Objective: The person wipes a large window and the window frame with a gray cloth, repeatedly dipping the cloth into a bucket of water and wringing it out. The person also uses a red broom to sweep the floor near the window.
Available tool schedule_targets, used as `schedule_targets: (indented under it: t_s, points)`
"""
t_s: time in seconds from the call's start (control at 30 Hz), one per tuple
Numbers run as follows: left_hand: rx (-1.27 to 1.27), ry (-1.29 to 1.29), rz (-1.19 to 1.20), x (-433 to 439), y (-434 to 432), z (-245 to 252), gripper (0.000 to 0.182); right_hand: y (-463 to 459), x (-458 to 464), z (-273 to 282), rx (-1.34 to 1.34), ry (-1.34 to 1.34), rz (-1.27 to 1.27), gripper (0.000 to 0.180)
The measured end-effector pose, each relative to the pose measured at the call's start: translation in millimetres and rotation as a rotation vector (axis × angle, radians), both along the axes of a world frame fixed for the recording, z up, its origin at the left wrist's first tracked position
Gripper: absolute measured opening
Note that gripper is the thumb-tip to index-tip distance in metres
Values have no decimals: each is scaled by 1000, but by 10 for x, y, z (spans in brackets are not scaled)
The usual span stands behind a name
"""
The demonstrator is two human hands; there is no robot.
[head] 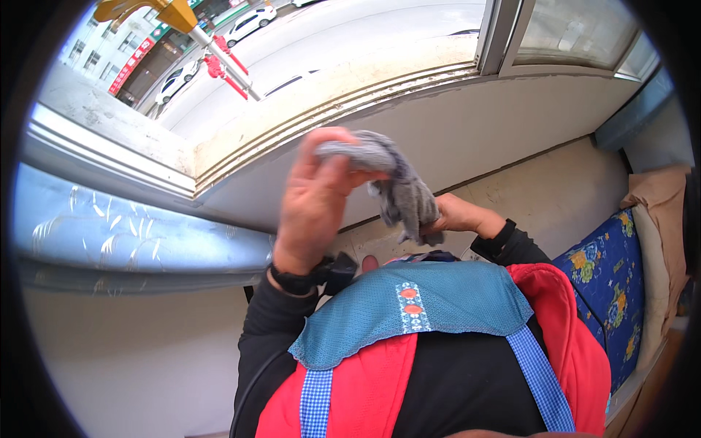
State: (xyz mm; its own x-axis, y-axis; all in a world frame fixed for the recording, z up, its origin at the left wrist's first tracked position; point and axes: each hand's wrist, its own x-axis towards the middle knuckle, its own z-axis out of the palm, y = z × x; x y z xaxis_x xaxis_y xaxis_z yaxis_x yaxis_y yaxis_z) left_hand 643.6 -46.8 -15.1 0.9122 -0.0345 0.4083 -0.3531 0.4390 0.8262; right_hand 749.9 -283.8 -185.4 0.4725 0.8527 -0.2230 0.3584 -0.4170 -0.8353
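Observation:
A grey cloth (402, 178) is bunched between my two hands, in front of my apron (356, 323). Its upper end is gripped by my left hand (317, 202), raised close to the window track (328, 117) and blurred. Lower down and to the right, my right hand (460, 213) holds the other end; its fingertips are partly hidden behind the folds. The cloth sags in a loose curve, and whether it touches the wall cannot be told.
A light blue curtain (142, 230) hangs at the left. Past the sill (350, 87) lies a street with parked cars (249, 26). On the right are a window frame (558, 70) and a blue floral cushion (608, 295). Below the window runs a pale wall (520, 117).

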Motion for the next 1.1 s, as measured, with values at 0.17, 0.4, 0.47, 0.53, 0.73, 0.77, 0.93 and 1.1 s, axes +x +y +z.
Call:
schedule_targets:
  t_s: [0.17, 0.4, 0.47, 0.53, 0.73, 0.77, 0.93, 1.1]
  points:
    - [-278, -192, 184, -332, 1313, 236, 32, 91, 19, -569, -420, -317, -89, 39]
    - [-10, -172, 272, -668, 2445, -119, 21, -485, -1, -424, -259, -669, -756, 19]
    - [50, -139, 238, -665, 2514, -245, 22, -612, -5, -222, -185, -959, -847, 15]
    - [108, -100, 226, -639, 2504, -331, 21, -711, 21, 7, -245, -1198, -959, 15]
    - [315, -4, 173, -564, 2292, -323, 14, -795, 382, 322, 81, -516, -1458, 18]
    - [359, 16, 158, -552, 2253, -303, 14, -776, 473, 299, 359, -380, -1517, 21]
    - [501, 67, 126, -454, 2099, -236, 23, -692, 807, 314, 1027, -306, -1569, 28]
    - [506, 160, 154, -301, 1908, -310, 26, -475, 999, 499, 964, -543, -1483, 28]
